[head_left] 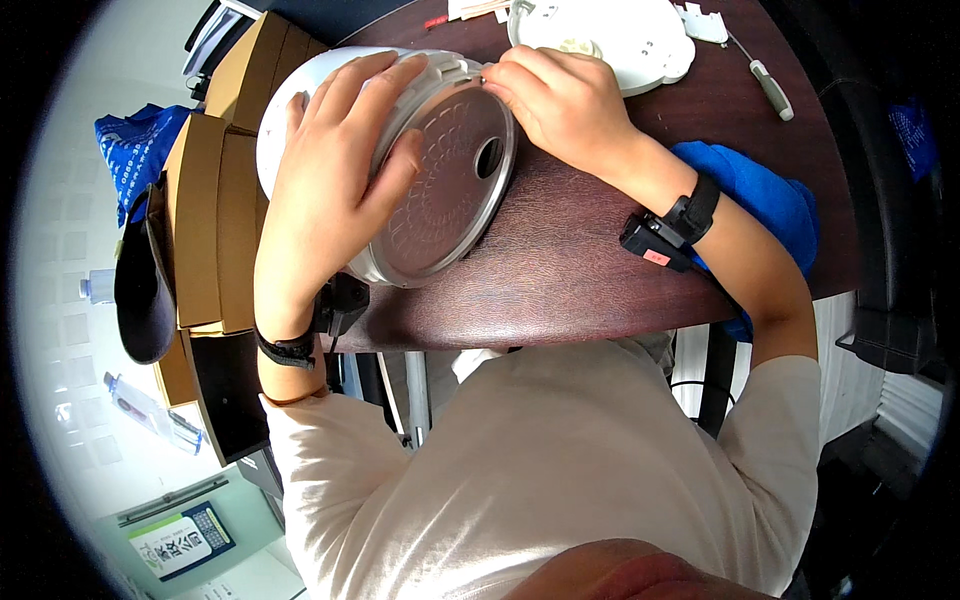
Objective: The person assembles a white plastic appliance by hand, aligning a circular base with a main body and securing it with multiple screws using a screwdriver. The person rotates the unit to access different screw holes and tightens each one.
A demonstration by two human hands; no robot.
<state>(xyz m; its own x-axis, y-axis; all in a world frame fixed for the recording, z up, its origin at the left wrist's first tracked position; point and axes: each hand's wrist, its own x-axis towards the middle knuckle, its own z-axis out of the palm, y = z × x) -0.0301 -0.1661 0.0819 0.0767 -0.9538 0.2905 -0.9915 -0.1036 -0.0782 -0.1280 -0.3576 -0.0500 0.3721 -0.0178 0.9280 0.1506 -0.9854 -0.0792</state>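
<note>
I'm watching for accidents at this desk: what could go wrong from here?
The round white tub is tilted, so it might roll if the left hand lets go. The right hand, fingertips at the rim, could slip. The blue cloth by the right forearm might get dragged off the table.

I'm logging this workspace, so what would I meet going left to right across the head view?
Blue bag, left hand, round disc with a hole, right hand, screwdriver.
</note>
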